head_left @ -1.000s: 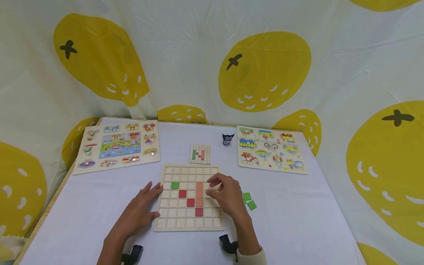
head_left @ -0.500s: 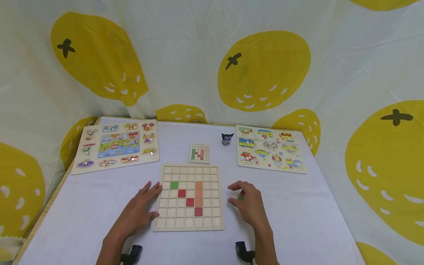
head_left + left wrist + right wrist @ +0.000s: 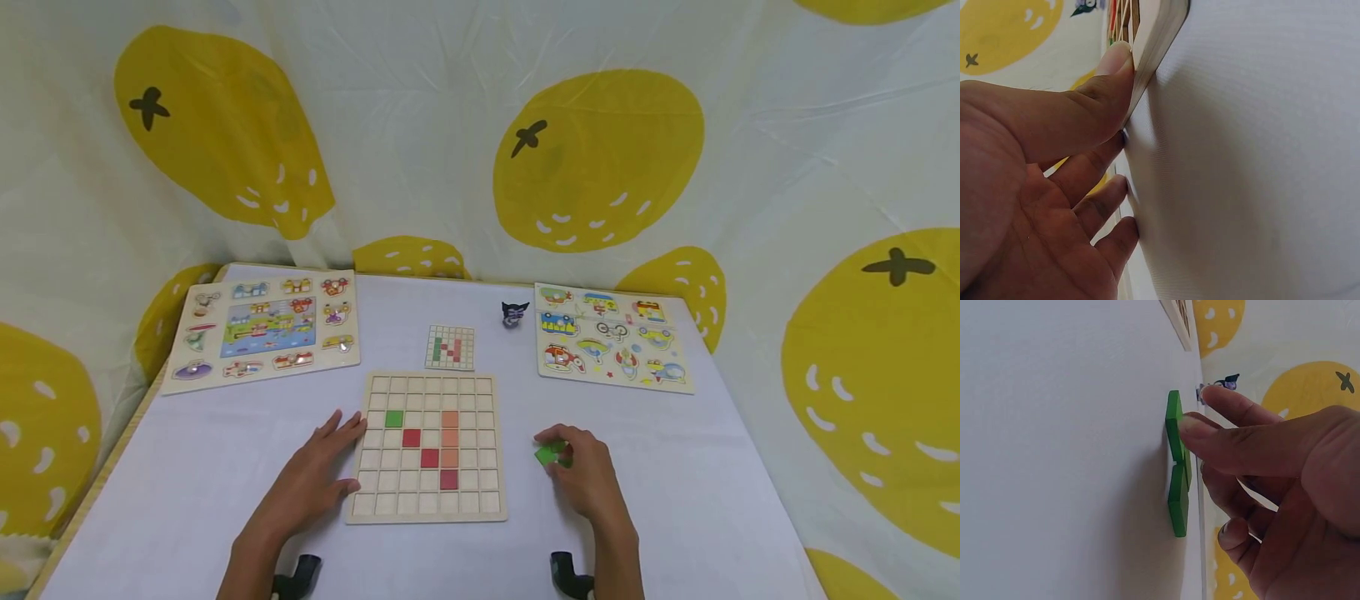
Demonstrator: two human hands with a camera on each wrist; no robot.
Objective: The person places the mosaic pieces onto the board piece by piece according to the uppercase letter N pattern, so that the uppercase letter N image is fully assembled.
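A wooden grid board (image 3: 386, 481) lies on the table with one green tile (image 3: 393, 419), a slanting run of red tiles (image 3: 429, 458) and a column of orange tiles (image 3: 450, 437). My left hand (image 3: 311, 475) rests at the board's left edge, its thumb on the rim in the left wrist view and the other fingers extended alongside. Right of the board, my right hand (image 3: 588, 475) is over a few loose green tiles (image 3: 546, 456). The right wrist view has the thumb tip overlapping one green tile (image 3: 1174, 422), with the index finger apart from the thumb beyond it.
A small pattern card (image 3: 450, 347) lies behind the board, with a dark figurine (image 3: 513, 314) to its right. Picture puzzles stand at the back left (image 3: 270, 329) and back right (image 3: 613, 337). A fruit-print curtain (image 3: 420, 125) hangs behind the white table.
My right hand has moved from over the orange column, off the board to the right, and down to the loose green tiles. The left hand stays at the board's edge.
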